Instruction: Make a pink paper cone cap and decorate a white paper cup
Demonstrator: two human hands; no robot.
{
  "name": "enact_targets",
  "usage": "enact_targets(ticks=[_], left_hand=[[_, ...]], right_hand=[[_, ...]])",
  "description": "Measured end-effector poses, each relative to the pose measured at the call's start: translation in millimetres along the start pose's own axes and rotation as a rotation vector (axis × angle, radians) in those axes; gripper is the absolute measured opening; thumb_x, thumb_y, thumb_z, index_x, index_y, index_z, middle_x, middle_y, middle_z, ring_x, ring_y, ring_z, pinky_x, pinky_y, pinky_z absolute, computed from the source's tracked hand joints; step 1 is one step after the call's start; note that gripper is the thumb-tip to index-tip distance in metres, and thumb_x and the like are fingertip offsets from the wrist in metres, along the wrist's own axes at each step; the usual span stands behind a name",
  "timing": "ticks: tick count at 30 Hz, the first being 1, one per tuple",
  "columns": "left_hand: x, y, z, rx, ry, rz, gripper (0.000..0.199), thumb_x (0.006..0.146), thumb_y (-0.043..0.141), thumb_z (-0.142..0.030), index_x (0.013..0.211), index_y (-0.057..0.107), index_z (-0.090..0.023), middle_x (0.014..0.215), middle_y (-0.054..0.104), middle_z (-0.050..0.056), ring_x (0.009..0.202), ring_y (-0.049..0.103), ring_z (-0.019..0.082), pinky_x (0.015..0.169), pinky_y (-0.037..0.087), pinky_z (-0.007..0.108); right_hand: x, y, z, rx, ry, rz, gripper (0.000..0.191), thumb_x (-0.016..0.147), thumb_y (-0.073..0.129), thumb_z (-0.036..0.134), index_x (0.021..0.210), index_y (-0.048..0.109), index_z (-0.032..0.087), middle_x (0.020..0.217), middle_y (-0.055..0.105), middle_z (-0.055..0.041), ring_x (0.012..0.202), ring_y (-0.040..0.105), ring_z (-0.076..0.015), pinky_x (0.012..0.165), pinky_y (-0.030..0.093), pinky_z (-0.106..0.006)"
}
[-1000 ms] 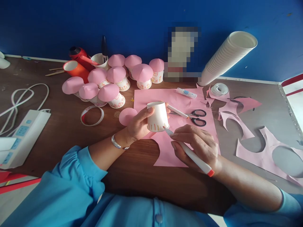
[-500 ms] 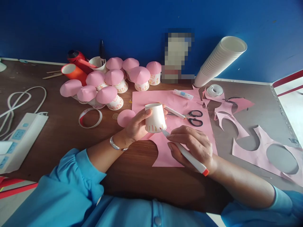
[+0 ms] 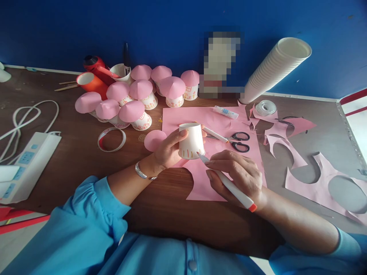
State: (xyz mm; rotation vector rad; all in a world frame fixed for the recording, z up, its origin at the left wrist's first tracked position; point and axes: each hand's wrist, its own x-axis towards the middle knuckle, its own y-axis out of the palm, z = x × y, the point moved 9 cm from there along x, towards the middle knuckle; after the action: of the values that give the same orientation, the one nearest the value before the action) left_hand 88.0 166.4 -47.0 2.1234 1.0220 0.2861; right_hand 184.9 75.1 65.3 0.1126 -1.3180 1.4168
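A white paper cup (image 3: 190, 138), upside down with its wider rim at the bottom, is held up by my left hand (image 3: 169, 148), thumb on the near side and fingers behind. Short coloured strokes run along its lower edge. My right hand (image 3: 237, 173) is closed round a white marker with an orange-red end (image 3: 232, 187); its tip touches or nearly touches the cup's lower right edge. Behind the cup lie a second white marker (image 3: 216, 134) and black-handled scissors (image 3: 240, 141), both on pink paper (image 3: 206, 183). A pink paper disc (image 3: 155, 140) lies left of the cup.
Several decorated cups with pink cone roofs (image 3: 141, 89) stand at the back left. A tall stack of paper cups (image 3: 275, 72) leans at the wall. Around lie a tape roll (image 3: 265, 108), a glue tube (image 3: 226, 112), paper offcuts (image 3: 312, 183), a tape ring (image 3: 111, 139) and a power strip (image 3: 37, 168).
The whole view has shifted slightly, so things appear a little further right and higher. Both hands keep their holds, and the marker tip stays at the cup's lower edge.
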Motion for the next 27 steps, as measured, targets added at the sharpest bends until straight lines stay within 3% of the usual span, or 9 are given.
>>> enact_targets(ticks=[6, 19, 27], left_hand=[[-1.0, -1.3, 1.8, 0.014, -0.017, -0.034, 0.050, 0.082, 0.074, -0.053, 0.119, 0.070, -0.018, 0.107, 0.065, 0.012, 0.090, 0.060, 0.023, 0.075, 0.052, 0.034], [-1.3, -1.3, 3.6, -0.001, -0.006, 0.026, 0.045, 0.087, 0.072, -0.049, 0.121, 0.071, -0.020, 0.105, 0.066, 0.009, 0.090, 0.061, 0.021, 0.079, 0.050, 0.033], [-2.1, -3.1, 2.4, 0.064, 0.004, -0.020, 0.048, 0.084, 0.072, -0.054, 0.118, 0.071, -0.021, 0.102, 0.067, 0.011, 0.092, 0.062, 0.026, 0.075, 0.050, 0.037]], right_hand=[[1.0, 1.1, 0.8, -0.012, -0.007, 0.012, 0.012, 0.091, 0.064, 0.008, 0.099, 0.062, 0.017, 0.079, 0.072, -0.0050, 0.069, 0.071, -0.0146, 0.061, 0.062, -0.026], [1.6, 0.8, 0.3, -0.024, 0.006, 0.013, 0.012, 0.091, 0.064, 0.010, 0.099, 0.063, 0.020, 0.078, 0.072, -0.0026, 0.067, 0.070, -0.0143, 0.058, 0.060, -0.026], [1.9, 1.1, -0.6, -0.031, 0.010, 0.026, 0.012, 0.090, 0.065, 0.008, 0.097, 0.064, 0.019, 0.077, 0.071, -0.0037, 0.066, 0.070, -0.0147, 0.058, 0.060, -0.026]])
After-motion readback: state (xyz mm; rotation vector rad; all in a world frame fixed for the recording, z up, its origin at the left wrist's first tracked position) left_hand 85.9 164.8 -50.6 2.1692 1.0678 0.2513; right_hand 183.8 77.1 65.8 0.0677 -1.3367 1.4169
